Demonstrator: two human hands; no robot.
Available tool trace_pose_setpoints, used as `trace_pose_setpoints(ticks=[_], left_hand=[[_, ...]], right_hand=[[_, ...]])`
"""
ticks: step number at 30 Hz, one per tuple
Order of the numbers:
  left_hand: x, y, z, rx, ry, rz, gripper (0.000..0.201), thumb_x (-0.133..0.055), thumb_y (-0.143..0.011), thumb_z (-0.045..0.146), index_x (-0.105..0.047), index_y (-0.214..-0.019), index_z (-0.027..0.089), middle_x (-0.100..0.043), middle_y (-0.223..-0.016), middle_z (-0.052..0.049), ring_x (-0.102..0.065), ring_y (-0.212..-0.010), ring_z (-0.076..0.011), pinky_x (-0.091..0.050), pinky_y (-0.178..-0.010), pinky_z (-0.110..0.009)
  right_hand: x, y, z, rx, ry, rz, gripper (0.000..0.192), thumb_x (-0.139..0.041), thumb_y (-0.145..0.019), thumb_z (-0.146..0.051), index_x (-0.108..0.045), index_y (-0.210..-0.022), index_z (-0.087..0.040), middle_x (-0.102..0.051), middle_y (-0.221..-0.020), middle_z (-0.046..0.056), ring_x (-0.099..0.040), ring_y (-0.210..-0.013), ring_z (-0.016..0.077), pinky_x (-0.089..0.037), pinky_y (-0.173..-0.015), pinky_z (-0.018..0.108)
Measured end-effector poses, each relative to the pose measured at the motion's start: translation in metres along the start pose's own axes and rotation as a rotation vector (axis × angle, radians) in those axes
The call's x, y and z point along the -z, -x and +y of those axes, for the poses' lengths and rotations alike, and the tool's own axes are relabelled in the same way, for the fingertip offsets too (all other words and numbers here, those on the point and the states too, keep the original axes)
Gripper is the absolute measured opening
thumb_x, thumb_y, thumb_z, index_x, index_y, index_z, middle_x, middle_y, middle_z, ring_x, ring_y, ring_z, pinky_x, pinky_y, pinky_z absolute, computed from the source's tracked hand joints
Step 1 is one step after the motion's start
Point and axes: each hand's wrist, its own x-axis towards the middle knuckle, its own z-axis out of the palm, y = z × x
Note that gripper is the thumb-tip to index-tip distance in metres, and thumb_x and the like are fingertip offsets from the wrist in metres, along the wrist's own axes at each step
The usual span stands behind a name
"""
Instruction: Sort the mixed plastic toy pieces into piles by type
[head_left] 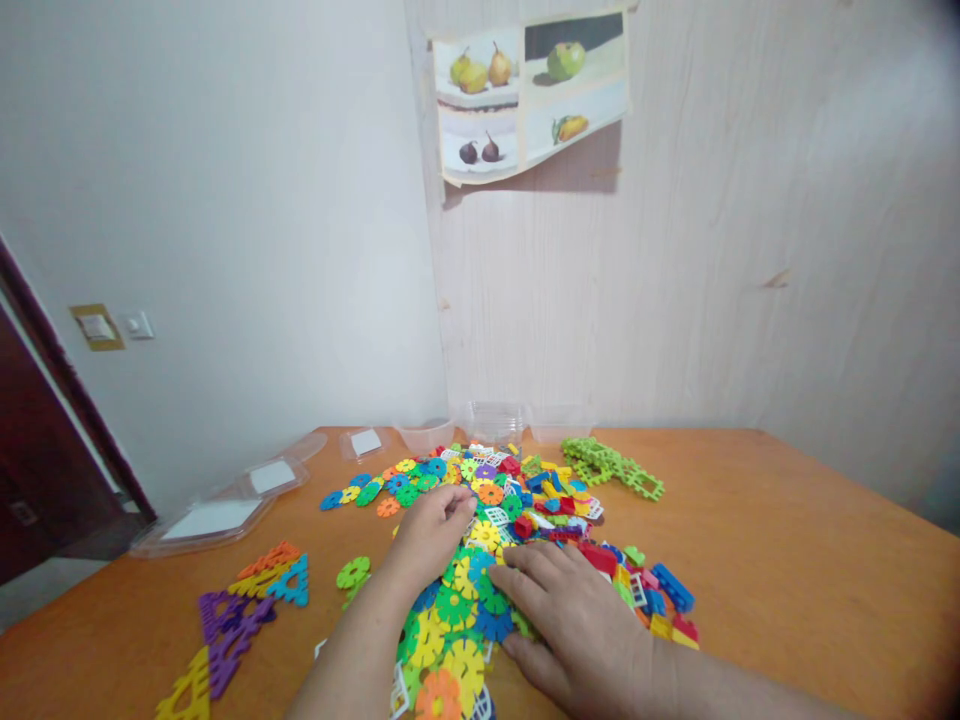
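Clear tubs (495, 422) along back of table (750, 510), contents indistinct, notched flat discs (454, 606) heaped mid-table, yellow, green, blue, orange, left hand (439, 522) curled over heap, grip cannot be told, right hand (574, 612) spread wide between discs and bricks (673, 588).

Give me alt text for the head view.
The left hand and right hand are over a heap of colourful plastic discs and building blocks on an orange-brown table. Clear containers stand behind; fruit pictures hang above.
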Motion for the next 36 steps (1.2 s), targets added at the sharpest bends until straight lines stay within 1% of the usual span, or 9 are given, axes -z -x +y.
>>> trace_pose_setpoints(ticks=[5,8,12,15,18,22,26,29,36], left_hand=[[0.006,0.004,0.024,0.099,0.293,-0.068,0.039,-0.052,-0.087,0.055,-0.066,-0.097,0.020,-0.070,-0.088,-0.003,-0.060,-0.073,-0.0165,-0.047,-0.071,-0.027],[0.013,0.002,0.021,0.137,0.328,0.049,0.042,-0.051,-0.087,0.058,-0.066,-0.095,0.019,-0.071,-0.088,-0.003,-0.060,-0.073,-0.0165,-0.047,-0.071,-0.027],[0.019,-0.003,-0.002,0.195,-0.016,0.222,0.048,-0.042,-0.088,0.062,-0.064,-0.079,0.021,-0.069,-0.081,-0.005,-0.061,-0.077,-0.0214,-0.042,-0.066,-0.029],[0.016,-0.004,-0.016,0.275,-0.305,0.180,0.052,-0.038,-0.088,0.067,-0.062,-0.074,0.023,-0.070,-0.085,-0.007,-0.063,-0.083,-0.0257,-0.039,-0.068,-0.031],[0.011,-0.002,-0.018,0.240,-0.375,0.128,0.050,-0.039,-0.089,0.066,-0.063,-0.079,0.023,-0.070,-0.089,-0.008,-0.063,-0.087,-0.0256,-0.039,-0.069,-0.030],[0.007,-0.001,-0.011,0.108,-0.297,0.123,0.047,-0.036,-0.093,0.059,-0.063,-0.080,0.022,-0.069,-0.087,-0.005,-0.062,-0.083,-0.0213,-0.037,-0.066,-0.027],[0.004,-0.002,-0.010,0.096,-0.306,0.141,0.044,-0.036,-0.095,0.054,-0.062,-0.079,0.021,-0.067,-0.083,-0.003,-0.060,-0.080,-0.0192,-0.036,-0.065,-0.026],[0.000,-0.001,-0.012,0.090,-0.370,0.145,0.038,-0.042,-0.093,0.051,-0.064,-0.086,0.021,-0.068,-0.094,-0.006,-0.060,-0.090,-0.0212,-0.039,-0.072,-0.027],[-0.003,0.005,-0.006,0.179,-0.470,0.076,0.039,-0.045,-0.089,0.053,-0.066,-0.102,0.022,-0.065,-0.110,-0.010,-0.059,-0.104,-0.0279,-0.042,-0.084,-0.035]], right_hand=[[0.004,-0.002,0.007,-0.073,0.007,0.053,0.049,-0.053,-0.091,-0.033,-0.051,-0.139,-0.025,-0.057,-0.133,0.009,-0.051,-0.118,0.0280,-0.042,-0.101,0.043],[0.008,-0.004,0.011,-0.123,0.043,0.084,0.046,-0.052,-0.091,-0.032,-0.054,-0.137,-0.025,-0.058,-0.134,0.009,-0.050,-0.120,0.0291,-0.040,-0.102,0.046],[0.011,-0.004,0.011,-0.170,0.048,0.096,0.045,-0.055,-0.091,-0.036,-0.057,-0.135,-0.027,-0.058,-0.137,0.008,-0.048,-0.124,0.0309,-0.036,-0.105,0.049],[0.016,-0.005,0.014,-0.187,-0.024,0.131,0.046,-0.057,-0.089,-0.042,-0.058,-0.132,-0.026,-0.059,-0.135,0.008,-0.050,-0.124,0.0293,-0.038,-0.104,0.046],[0.024,-0.013,0.024,-0.248,-0.121,0.186,0.039,-0.054,-0.091,-0.043,-0.063,-0.123,-0.023,-0.066,-0.122,0.010,-0.057,-0.111,0.0262,-0.044,-0.096,0.041],[0.033,-0.040,0.055,-0.398,-0.181,0.222,0.035,-0.051,-0.092,-0.040,-0.067,-0.117,-0.021,-0.069,-0.116,0.008,-0.059,-0.109,0.0243,-0.044,-0.093,0.036],[0.035,-0.083,0.092,-0.560,-0.156,0.097,0.028,-0.051,-0.091,-0.034,-0.072,-0.097,-0.017,-0.073,-0.093,0.006,-0.064,-0.088,0.0200,-0.045,-0.075,0.027],[0.028,-0.117,0.115,-0.635,-0.124,0.030,0.028,-0.053,-0.093,-0.034,-0.071,-0.088,-0.013,-0.071,-0.083,0.006,-0.064,-0.081,0.0190,-0.047,-0.071,0.028],[0.006,-0.172,0.136,-0.723,-0.052,-0.073,0.034,-0.059,-0.095,-0.036,-0.059,-0.123,-0.017,-0.061,-0.123,0.008,-0.063,-0.103,0.0222,-0.055,-0.087,0.043]])
